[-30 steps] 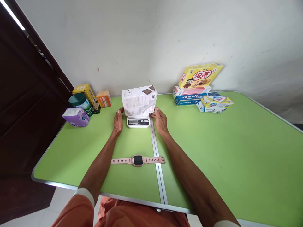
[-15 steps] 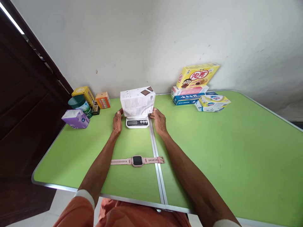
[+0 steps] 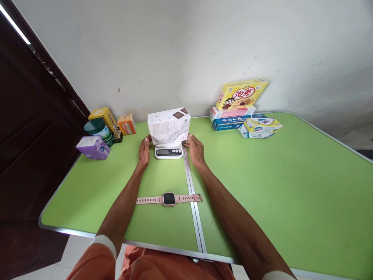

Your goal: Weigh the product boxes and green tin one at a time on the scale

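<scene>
At the far side of the green table (image 3: 262, 186), close to the wall (image 3: 175, 50), a white printed carton (image 3: 168, 130) stands on edge on top of a digital kitchen scale (image 3: 168, 152), overhanging the platform at both ends and sitting a little askew. The step in hand looks like setting or steadying the carton on the scale, judging by the two hands framing it. A next move would call for keeping the load balanced on its narrow side while the fingers come clear evenly, since a nudge at either end could tip it.

The left hand (image 3: 144, 151) is just beside the carton's lower left corner, thumb up, its forward fingers partly hidden by the box edge. The right hand (image 3: 196, 151) mirrors it at the lower right corner, with fingertips reaching in by the scale's edge. Both hands look open, fingers loosely bent and not wrapped around anything; whether the fingertips touch the box or the scale, I cannot tell. The carton lies between them, mostly above the level of the fingers, and the scale's display and buttons face the person, though no reading can be made out.

Nearer the person, a pink-strapped smartwatch (image 3: 169, 198) lies flat between the forearms, its buckle end across the table's metal seam (image 3: 194, 217).
</scene>
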Demonstrator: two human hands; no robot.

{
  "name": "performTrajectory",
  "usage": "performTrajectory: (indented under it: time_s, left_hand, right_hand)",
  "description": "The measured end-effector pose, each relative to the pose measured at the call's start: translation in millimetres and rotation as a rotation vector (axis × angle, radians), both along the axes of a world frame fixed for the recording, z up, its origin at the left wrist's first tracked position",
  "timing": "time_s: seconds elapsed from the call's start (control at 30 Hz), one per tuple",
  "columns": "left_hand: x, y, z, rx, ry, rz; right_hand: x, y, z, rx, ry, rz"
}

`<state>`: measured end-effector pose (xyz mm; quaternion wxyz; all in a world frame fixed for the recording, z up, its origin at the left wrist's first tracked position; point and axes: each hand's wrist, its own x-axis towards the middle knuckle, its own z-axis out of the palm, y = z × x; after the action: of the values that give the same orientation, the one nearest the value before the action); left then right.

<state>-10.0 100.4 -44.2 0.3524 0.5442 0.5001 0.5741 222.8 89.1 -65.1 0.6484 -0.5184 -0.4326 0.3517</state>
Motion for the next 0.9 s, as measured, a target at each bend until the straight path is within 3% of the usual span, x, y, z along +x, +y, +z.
performTrajectory:
  time_s: [0.43, 0.77, 0.9]
  left_hand:
    - [-4, 2, 1.3, 0.026, 0.042, -0.044]
    - [-13, 40, 48.4, -0.093, 0.152, -0.264]
    - [-10, 40, 65.9, -0.119, 0.22, -0.246]
  right_hand:
    - [-3, -4, 6.9, 0.009, 0.012, -0.003]
    - [0, -4, 24.9, 0.074, -0.198, 0.004]
    - [6, -2, 42.3, 0.09, -0.264, 0.012]
